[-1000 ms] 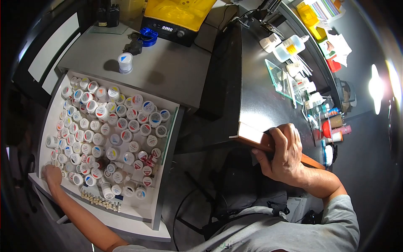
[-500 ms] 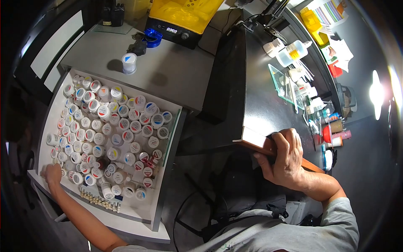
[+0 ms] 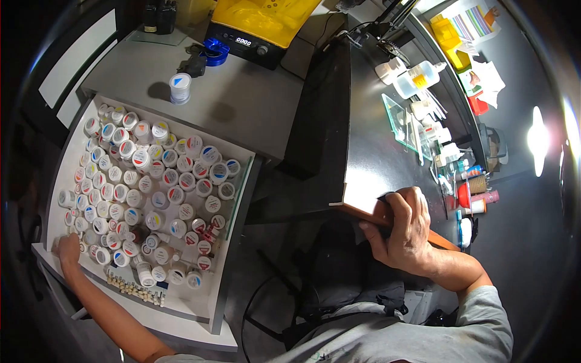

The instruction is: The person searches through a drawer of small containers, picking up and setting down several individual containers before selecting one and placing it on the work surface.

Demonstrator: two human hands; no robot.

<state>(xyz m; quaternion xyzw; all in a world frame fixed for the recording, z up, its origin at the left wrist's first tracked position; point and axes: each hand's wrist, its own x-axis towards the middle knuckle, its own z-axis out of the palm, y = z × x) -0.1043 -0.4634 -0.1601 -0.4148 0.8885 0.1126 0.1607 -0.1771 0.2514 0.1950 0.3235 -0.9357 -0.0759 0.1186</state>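
A white drawer stands pulled out at the left, packed with several small white jars with coloured lids. My left hand rests at the drawer's near left corner, on its front rim beside the jars, with nothing visibly held. My right hand grips the wooden front edge of the dark workbench at the right. One single jar with a blue-marked lid stands alone on the grey cabinet top behind the drawer.
A yellow-lidded machine and a blue ring sit at the back of the cabinet. Bottles, glass slabs, brushes and small red and white containers crowd the bench's right side. A bright lamp glares far right.
Both hands keep their holds. The view shifts slightly, so the drawer and my left hand appear a little further left.
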